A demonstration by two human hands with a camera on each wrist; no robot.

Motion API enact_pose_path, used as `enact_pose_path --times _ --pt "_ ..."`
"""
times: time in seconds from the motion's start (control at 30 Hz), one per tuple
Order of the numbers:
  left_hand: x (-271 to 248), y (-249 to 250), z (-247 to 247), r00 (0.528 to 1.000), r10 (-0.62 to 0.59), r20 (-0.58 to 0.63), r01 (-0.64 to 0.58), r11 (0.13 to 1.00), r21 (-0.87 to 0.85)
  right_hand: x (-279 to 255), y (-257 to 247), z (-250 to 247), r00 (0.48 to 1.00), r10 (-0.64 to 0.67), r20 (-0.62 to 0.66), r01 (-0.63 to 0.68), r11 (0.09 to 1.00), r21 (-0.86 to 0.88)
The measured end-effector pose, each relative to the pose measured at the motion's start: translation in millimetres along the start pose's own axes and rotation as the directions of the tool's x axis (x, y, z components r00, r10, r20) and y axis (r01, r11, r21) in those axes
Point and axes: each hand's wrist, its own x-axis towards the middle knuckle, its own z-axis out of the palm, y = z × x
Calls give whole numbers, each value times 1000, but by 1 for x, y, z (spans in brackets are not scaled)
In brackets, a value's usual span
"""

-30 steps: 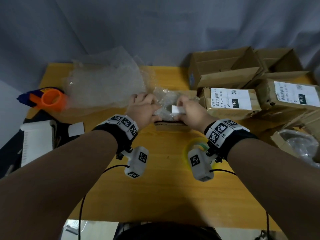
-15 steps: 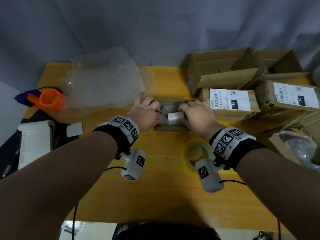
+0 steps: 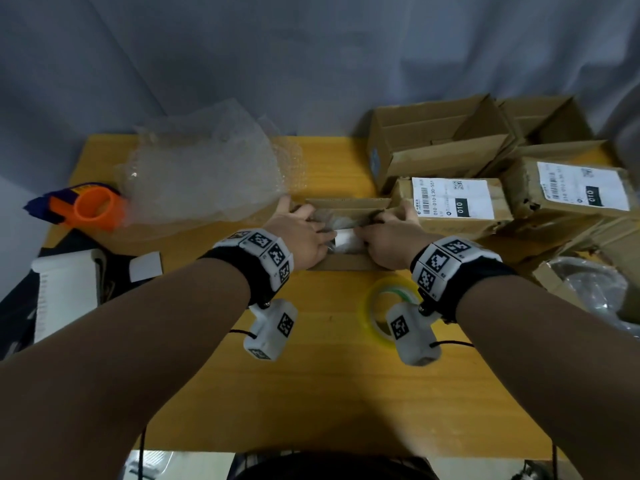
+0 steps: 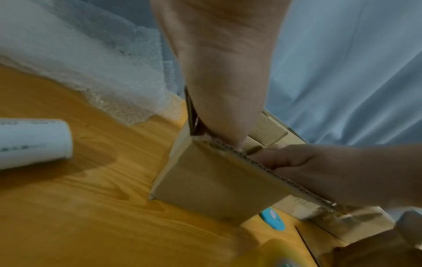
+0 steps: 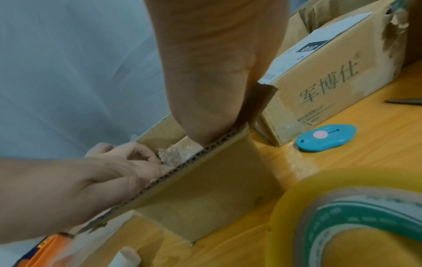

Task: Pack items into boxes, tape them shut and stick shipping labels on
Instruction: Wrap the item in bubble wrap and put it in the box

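With both my left hand [image 3: 299, 233] and right hand [image 3: 389, 237] curled in a grip on the bubble-wrapped item [image 3: 341, 237], I'm seating it in the open box [image 3: 341, 261]; taping and labelling remain.

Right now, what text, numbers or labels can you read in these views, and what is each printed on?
"010 010-L30-551" and "010": shipping label on the closed box beside the right hand.
"010": label on the far right box; its other print is too small.
"军博仕": side of the labelled box; the small print beneath is blurred.
Tape roll lettering: blurred.
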Motion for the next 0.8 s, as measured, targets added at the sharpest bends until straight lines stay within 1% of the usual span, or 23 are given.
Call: enact_pose_path --times 0.03,0.07,0.1,0.13,0.17,0.2,0.23,0.3,0.33,0.37,0.4,0.43,0.47,0.5,0.53,0.57,0.63,0.7,0.8 --pt "2 2 -5 998 -14 58 13 1000 21 -2 -2 -4 1000 -18 -21 18 1000 -9" --pt "4 3 -10 997 -19 75 19 1000 8 -5 -3 -9 999 -26 -44 26 1000 -15" --pt "5 2 -13 999 -11 42 12 1000 -27 -9 -4 -12 996 -33 -85 31 999 -21" --pt "5 1 -16 999 3 -44 -6 998 -58 -10 -4 -13 989 -35 -144 34 999 -12" --pt "4 1 -17 987 13 -157 -26 996 -83 -13 -5 -14 977 -39 -211 43 999 14" --pt "3 0 -16 973 14 -230 -41 993 -113 -16 -5 -15 967 -49 -251 62 997 45" --pt "1 0 -14 973 14 -230 -48 988 -144 -19 -6 -14 966 -67 -250 85 994 63" --pt "-1 0 -6 997 4 -81 -22 977 -214 -23 -7 -9 986 -87 -142 100 992 83" --pt "-1 0 -1 1000 0 -29 -7 967 -254 -24 -9 -7 992 -79 -101 89 991 95" --pt "-3 -1 1 999 -5 -45 -8 957 -289 -24 -10 -7 992 -62 -108 73 992 103" --pt "-5 -4 2 992 -19 -121 -20 948 -318 -23 -11 -8 986 -39 -161 55 993 101" --pt "-8 -8 1 973 -46 -225 -35 939 -343 -24 -14 -13 968 -18 -249 40 996 84" --pt "-12 -12 0 942 -87 -323 -42 927 -373 -25 -17 -19 940 -7 -341 33 997 70" --pt "-17 -18 -1 910 -133 -393 -47 908 -416 -26 -22 -26 909 -9 -417 44 996 74" --pt "-22 -25 0 887 -177 -427 -50 882 -468 -27 -26 -33 882 -19 -472 75 992 100" --pt "-27 -34 3 875 -213 -434 -46 857 -514 -28 -31 -40 862 -34 -505 120 983 140" --pt "-36 -53 13 875 -278 -398 -4 816 -578 -27 -43 -54 838 -46 -544 200 953 228" --pt "-44 -73 27 882 -346 -318 80 777 -624 -19 -54 -65 816 -41 -577 245 929 279" --pt "-50 -101 48 884 -427 -193 209 728 -653 -2 -70 -73 781 -38 -623 277 916 291"
